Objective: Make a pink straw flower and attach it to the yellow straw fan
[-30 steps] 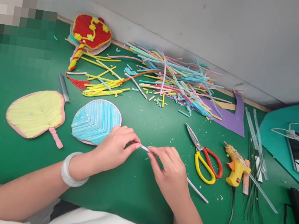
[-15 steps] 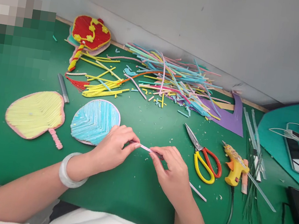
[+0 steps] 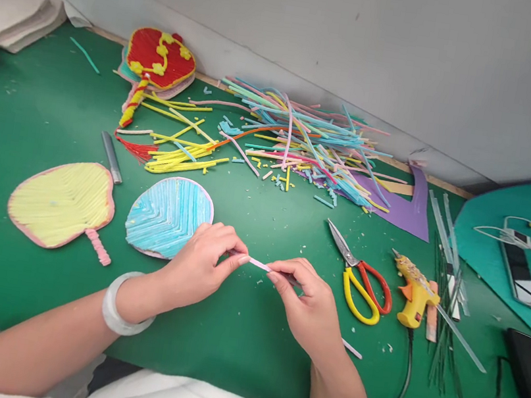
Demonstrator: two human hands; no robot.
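Stretched between my two hands is a pale pink pipe cleaner, held over the front of the green table. The thumb and fingers of my left hand are pinched on one end, in front of a blue pipe-cleaner fan panel. My right hand pinches the other end between thumb and fingers. Another pale pink piece shows beside my right wrist, partly hidden by it. At the left lies a yellow fan with a pink edge and handle.
Scissors and a yellow glue gun with a cord lie to the right, near glue sticks and green wires. Behind are a pipe-cleaner pile, purple sheet and red fan. A grey marker-like stick lies left.
My right hand has turned slightly, covering more of the loose pink piece by its wrist. My left hand stays nearly still. Both keep their pinch on the pipe cleaner.
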